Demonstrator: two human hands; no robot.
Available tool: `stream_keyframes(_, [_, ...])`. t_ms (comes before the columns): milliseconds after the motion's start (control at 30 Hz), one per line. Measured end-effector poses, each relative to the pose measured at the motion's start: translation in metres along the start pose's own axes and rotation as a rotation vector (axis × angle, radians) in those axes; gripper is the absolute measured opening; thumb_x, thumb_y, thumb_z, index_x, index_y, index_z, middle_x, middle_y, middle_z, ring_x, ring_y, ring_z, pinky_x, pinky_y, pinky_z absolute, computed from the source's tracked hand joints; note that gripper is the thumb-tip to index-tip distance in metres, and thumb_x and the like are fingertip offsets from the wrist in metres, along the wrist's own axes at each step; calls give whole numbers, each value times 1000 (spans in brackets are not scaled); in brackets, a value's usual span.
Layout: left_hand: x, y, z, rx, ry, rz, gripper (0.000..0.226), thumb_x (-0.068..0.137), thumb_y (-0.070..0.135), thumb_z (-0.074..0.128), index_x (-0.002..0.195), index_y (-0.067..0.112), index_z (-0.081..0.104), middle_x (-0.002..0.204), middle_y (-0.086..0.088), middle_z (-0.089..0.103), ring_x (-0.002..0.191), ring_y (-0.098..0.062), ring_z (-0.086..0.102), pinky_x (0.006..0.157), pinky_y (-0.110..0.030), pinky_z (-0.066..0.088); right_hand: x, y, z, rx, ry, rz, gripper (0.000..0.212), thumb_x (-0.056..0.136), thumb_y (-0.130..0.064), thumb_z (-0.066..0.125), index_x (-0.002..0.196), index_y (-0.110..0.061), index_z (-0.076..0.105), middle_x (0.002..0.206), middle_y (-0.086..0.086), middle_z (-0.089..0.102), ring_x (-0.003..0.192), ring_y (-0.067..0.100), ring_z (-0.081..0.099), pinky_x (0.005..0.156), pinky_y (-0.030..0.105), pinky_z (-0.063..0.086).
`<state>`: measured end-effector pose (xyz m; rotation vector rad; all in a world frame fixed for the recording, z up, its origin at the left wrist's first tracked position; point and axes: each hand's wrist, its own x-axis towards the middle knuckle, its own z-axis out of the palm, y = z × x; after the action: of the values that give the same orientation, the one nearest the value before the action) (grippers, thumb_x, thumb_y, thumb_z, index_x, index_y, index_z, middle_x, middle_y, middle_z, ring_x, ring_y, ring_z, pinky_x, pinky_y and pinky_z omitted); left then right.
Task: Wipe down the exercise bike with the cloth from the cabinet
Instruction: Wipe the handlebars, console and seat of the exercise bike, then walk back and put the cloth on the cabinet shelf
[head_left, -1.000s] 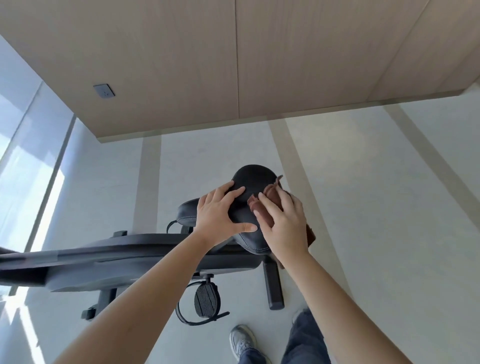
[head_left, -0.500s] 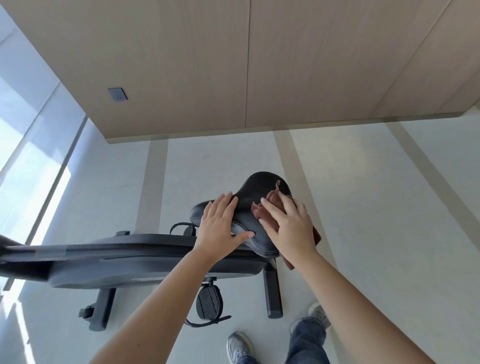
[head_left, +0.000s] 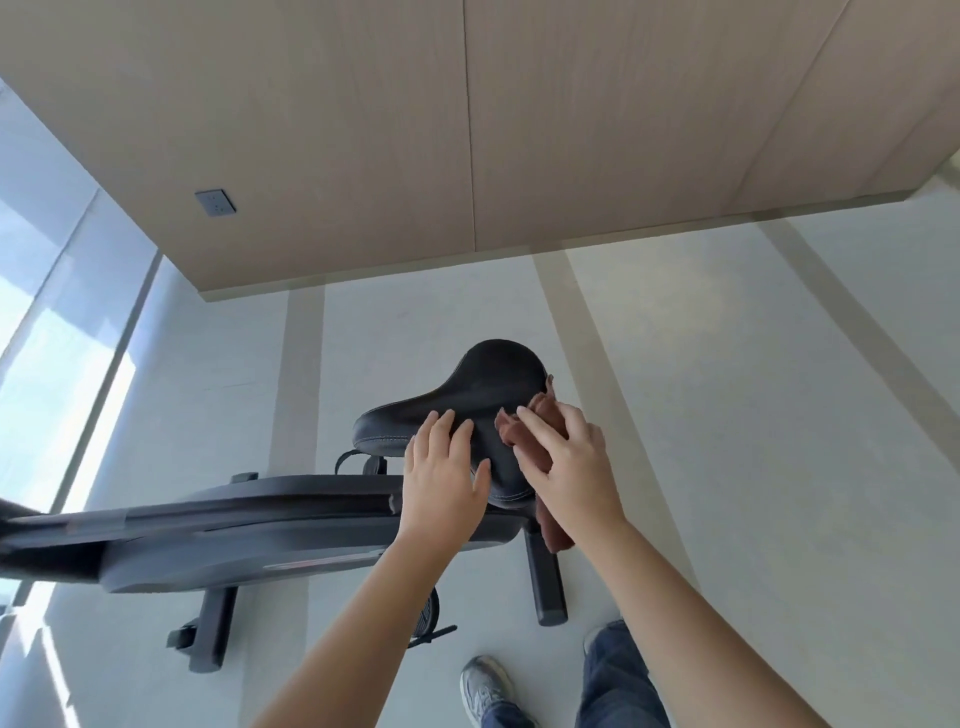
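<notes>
Jeans (head_left: 618, 680) and a grey sneaker (head_left: 485, 686) stand on the pale floor (head_left: 727, 415) at the bottom edge. Two bare forearms reach up from there to the hands, which lie side by side on the black saddle (head_left: 493, 379) of the exercise bike (head_left: 234, 540).

The left hand (head_left: 441, 478) lies flat on the saddle's near side, fingers straight and slightly spread. Just beside it, the right hand (head_left: 571, 467) presses the reddish-brown cloth (head_left: 511, 434) against the saddle's right edge with its fingers stretched out. A fold of cloth shows past the fingertips and another end hangs below the palm.

The bike's dark frame runs off to the left, with a pedal (head_left: 428, 613) partly hidden behind the left forearm. Beyond it stands a wood-panelled wall (head_left: 363, 130) with a grey socket (head_left: 214, 202), and a bright window (head_left: 47, 338) fills the far left.
</notes>
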<state>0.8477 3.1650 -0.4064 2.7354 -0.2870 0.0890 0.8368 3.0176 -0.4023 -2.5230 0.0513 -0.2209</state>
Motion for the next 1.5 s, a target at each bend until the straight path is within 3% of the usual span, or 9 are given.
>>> stream_keyframes(167, [20, 44, -4, 49, 45, 201, 43, 72, 9, 74, 112, -3, 61, 119, -23, 59, 118, -41, 50, 95, -54, 40, -2, 23, -29, 95, -18, 77, 39, 87, -30, 60, 125, -28, 55, 121, 5, 54, 104, 27, 52, 86, 29, 45])
stream_keyframes(300, [36, 92, 2, -115, 30, 149, 38, 82, 9, 64, 119, 0, 58, 129, -18, 53, 129, -36, 38, 105, -48, 30, -4, 53, -66, 109, 46, 148, 40, 88, -33, 58, 127, -30, 53, 127, 2, 49, 111, 22, 48, 90, 22, 37])
stream_keyframes(400, [50, 140, 8, -195, 61, 208, 36, 85, 10, 61, 119, 2, 57, 131, -16, 52, 130, -35, 37, 106, -47, 29, -2, 83, -103, 97, 118, 226, 40, 87, -33, 58, 127, -29, 52, 128, 2, 49, 113, 22, 47, 93, 24, 37])
stream_keyframes(633, [88, 270, 27, -160, 65, 588, 36, 73, 2, 72, 107, -2, 64, 117, -22, 61, 117, -42, 51, 94, -56, 43, -4, 166, -198, 83, 327, 405, 39, 85, -28, 60, 124, -32, 55, 122, -1, 51, 107, 23, 50, 90, 26, 39])
stream_keyframes(1000, [108, 487, 94, -168, -2, 974, 37, 66, 6, 77, 101, 1, 67, 111, -18, 65, 111, -37, 57, 89, -57, 44, -43, 306, -346, 1, 570, 675, 39, 86, -31, 59, 124, -34, 54, 123, -3, 49, 107, 23, 48, 91, 27, 39])
stream_keyframes(1500, [134, 674, 187, -264, -163, 1241, 35, 69, 7, 75, 102, 0, 67, 112, -19, 64, 112, -39, 56, 91, -59, 42, -67, 453, -447, -97, 713, 992, 39, 86, -28, 59, 124, -30, 55, 125, 4, 50, 106, 29, 50, 91, 37, 44])
